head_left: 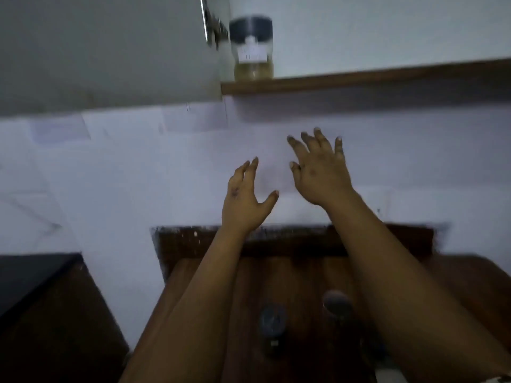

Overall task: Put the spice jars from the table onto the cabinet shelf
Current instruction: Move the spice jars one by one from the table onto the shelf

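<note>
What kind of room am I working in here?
Probably a home kitchen or pantry corner: a jar stands on a wall cabinet's shelf, and two dark-lidded jars sit on a wooden table against a white wall.

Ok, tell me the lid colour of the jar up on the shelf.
The lid is dark, black or near-black, on the jar; the head view, blurred, shows it.

Clear glass-like spice jar (pixel 252 48) with dark lid, brown wooden shelf (pixel 359 78), dark wooden table (pixel 290 272), matt white wall (pixel 138 161)

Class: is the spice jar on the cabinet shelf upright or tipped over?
Upright. The spice jar stands on its base on the cabinet shelf, dark lid on top, contents settled at the bottom.
</note>
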`<state>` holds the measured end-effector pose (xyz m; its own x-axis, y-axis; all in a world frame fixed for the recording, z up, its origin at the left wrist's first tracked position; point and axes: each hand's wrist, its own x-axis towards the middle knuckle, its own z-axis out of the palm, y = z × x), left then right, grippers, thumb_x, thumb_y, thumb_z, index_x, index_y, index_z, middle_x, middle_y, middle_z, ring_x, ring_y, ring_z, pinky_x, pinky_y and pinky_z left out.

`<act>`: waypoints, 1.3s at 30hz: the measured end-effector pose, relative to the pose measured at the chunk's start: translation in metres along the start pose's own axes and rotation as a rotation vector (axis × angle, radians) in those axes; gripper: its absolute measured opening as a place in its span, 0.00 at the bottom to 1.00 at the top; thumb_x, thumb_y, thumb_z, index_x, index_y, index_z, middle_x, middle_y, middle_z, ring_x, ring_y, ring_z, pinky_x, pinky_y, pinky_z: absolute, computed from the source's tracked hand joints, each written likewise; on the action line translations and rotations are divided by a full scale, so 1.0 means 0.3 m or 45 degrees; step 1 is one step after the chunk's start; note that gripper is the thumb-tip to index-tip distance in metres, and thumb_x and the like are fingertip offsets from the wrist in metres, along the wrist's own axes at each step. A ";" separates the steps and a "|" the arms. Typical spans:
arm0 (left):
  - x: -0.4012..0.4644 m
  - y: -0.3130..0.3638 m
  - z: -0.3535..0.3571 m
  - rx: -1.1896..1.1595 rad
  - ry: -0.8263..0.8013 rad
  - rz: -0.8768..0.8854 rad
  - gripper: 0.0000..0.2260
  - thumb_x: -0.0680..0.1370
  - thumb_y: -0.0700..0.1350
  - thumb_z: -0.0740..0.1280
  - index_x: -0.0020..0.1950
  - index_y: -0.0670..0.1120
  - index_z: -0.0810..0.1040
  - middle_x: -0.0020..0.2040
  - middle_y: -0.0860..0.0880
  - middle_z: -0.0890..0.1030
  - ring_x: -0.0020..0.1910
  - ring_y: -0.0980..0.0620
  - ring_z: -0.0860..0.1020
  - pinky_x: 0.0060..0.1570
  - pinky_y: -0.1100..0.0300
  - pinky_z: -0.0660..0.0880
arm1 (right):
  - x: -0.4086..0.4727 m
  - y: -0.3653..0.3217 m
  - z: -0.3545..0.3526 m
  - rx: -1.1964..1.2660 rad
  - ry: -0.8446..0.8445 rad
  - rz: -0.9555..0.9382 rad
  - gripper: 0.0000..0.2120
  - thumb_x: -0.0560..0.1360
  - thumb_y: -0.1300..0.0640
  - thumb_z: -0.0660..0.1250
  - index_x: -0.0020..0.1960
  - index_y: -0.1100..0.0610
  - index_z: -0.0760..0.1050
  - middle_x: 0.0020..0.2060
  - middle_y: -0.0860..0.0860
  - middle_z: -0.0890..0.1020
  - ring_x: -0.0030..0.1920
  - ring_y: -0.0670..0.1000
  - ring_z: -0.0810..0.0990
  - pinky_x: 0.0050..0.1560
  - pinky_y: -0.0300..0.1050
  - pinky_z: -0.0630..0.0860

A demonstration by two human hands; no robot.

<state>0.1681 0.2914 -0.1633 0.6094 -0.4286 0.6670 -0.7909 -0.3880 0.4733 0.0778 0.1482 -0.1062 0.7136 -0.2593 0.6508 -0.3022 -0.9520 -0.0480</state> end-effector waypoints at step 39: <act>-0.679 -0.266 0.331 -1.980 -0.484 -1.542 0.36 0.67 0.51 0.78 0.71 0.41 0.70 0.66 0.36 0.76 0.62 0.38 0.77 0.56 0.46 0.78 | -0.516 -0.042 0.583 1.126 -0.639 1.005 0.31 0.64 0.26 0.67 0.49 0.53 0.79 0.45 0.50 0.81 0.45 0.50 0.81 0.46 0.48 0.80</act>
<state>0.1126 0.3286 -0.3940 0.5767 -0.7363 -0.3540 0.7245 0.2607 0.6381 0.0816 0.1721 -0.3388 0.7508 -0.6478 -0.1288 -0.3673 -0.2474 -0.8966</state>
